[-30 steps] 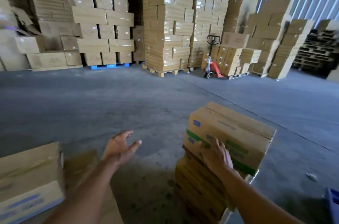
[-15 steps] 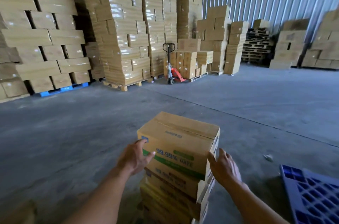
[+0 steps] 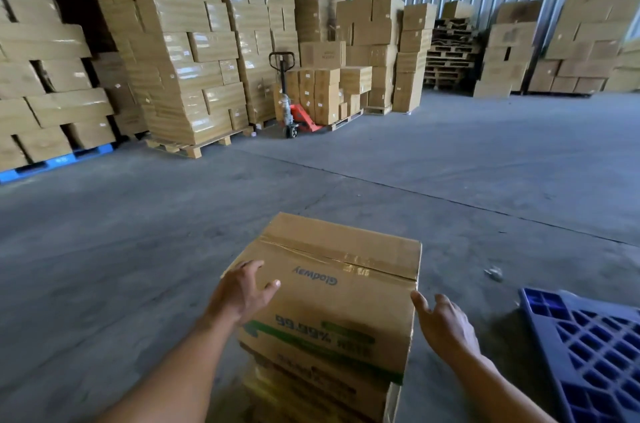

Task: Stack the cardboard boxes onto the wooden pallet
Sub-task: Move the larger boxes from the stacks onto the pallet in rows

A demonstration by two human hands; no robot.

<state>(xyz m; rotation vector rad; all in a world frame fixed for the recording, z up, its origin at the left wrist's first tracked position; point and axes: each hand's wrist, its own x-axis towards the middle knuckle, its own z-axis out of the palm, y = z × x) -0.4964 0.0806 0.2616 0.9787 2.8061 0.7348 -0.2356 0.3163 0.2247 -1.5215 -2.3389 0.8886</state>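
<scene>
A taped cardboard box [image 3: 332, 270] with green print lies on top of a short stack of like boxes [image 3: 311, 384] right in front of me. My left hand [image 3: 242, 294] clasps the box's near left corner, fingers over the top. My right hand [image 3: 446, 325] is at the box's right edge with fingers spread; only the thumb reaches the corner. A wooden pallet [image 3: 194, 147] under a tall wrapped load stands far off at the back left.
A blue plastic pallet [image 3: 588, 353] lies on the floor at my right. An orange pallet jack [image 3: 294, 118] stands by the far boxes. Empty wooden pallets [image 3: 450, 52] are piled at the back wall. A small scrap [image 3: 493, 273] lies on the concrete.
My view swung right and closer to the stack. My left hand came across from the left onto the box's corner; my right hand shifted from the box's front face to its right edge.
</scene>
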